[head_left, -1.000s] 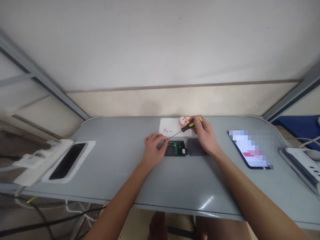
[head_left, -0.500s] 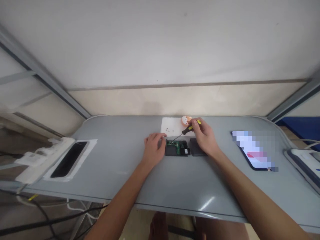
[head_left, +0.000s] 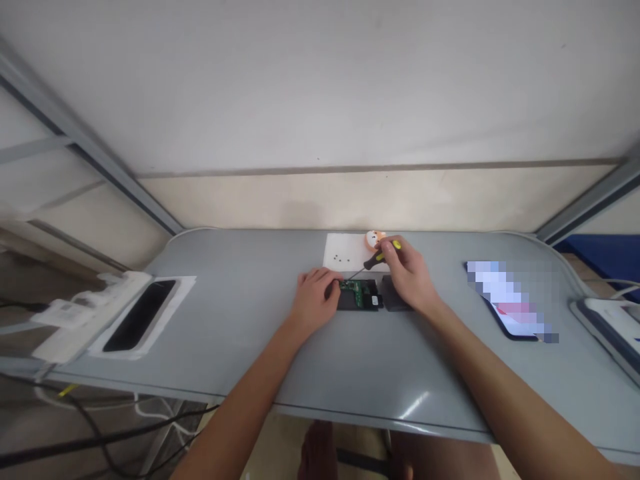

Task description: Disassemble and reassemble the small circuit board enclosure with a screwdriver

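A black casing with a green circuit board (head_left: 359,293) inside lies open on the grey table. My left hand (head_left: 317,300) is closed over the casing's left end, its fingertips at the upper left corner of the board. In my right hand (head_left: 409,273) is a screwdriver (head_left: 375,259) with a black and yellow handle. It slants down to the left, and its tip meets the board near my left fingertips; the exact contact point is too small to make out. A dark flat cover (head_left: 394,297) lies beside the casing, partly under my right hand.
Behind the casing is a white sheet (head_left: 336,244) with several tiny dark screws (head_left: 337,259) and an orange-and-white animal-faced object (head_left: 374,240). A phone (head_left: 510,303) with a lit screen lies right. At left are a dark phone (head_left: 140,317) and a white power strip (head_left: 93,320).
My left hand has shifted right, covering more of the casing's left end, with its fingers closer to the screwdriver tip. My right hand keeps its hold on the screwdriver.
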`<state>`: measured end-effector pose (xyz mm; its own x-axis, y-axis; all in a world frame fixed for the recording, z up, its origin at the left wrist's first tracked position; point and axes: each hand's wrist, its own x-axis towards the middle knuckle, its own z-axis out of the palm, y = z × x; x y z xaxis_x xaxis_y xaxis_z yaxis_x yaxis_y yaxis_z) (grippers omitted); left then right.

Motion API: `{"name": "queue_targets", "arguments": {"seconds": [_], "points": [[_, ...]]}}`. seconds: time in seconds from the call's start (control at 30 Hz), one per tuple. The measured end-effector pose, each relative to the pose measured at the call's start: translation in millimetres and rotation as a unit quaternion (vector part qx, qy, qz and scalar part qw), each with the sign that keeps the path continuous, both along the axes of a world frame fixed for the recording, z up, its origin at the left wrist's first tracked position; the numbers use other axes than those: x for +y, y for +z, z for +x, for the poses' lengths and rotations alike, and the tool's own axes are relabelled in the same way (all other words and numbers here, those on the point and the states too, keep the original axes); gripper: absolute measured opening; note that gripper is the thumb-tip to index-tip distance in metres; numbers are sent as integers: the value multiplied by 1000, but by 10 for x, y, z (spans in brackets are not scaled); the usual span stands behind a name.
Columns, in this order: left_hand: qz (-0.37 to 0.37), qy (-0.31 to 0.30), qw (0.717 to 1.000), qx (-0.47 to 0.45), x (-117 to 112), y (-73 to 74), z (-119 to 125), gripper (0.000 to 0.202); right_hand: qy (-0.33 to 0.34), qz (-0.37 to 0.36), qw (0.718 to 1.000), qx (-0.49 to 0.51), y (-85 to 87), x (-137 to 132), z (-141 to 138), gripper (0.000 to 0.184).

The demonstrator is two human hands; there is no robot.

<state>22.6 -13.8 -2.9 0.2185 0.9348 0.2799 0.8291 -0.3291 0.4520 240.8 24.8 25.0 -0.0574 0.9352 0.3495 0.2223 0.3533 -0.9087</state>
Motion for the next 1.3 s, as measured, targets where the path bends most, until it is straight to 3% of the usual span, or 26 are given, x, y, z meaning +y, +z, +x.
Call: {"name": "queue_targets", "arguments": {"seconds": [0.43, 0.53, 0.63, 0.83, 0.97, 1.1, 1.23, 1.3], "points": [[6, -21, 1000, 14, 10, 2, 4, 23, 66, 29, 995, -72, 348, 120, -395, 33], [1, -19, 1000, 15, 6, 20, 6, 23, 39, 42, 996, -64, 296, 185, -494, 33], [1, -21, 1000, 14, 2, 22, 4, 23, 9, 50, 999, 6, 196, 219, -575, 32], [4, -25, 1000, 17, 13, -9, -12, 24, 38, -39, 976, 210, 113, 205, -637, 34], [-6, -31, 999, 21, 23, 12, -30, 26, 59, -13, 973, 224, 80, 192, -625, 32], [-9, -48, 998, 28, 33, 63, -64, 26, 83, -18, 966, 243, 61, 161, -613, 51], [-11, -56, 998, 32, 35, 93, -77, 26, 86, -32, 965, 246, 67, 139, -595, 38], [-9, -57, 998, 32, 33, 93, -73, 26, 87, -34, 959, 266, 63, 139, -586, 40]]}}
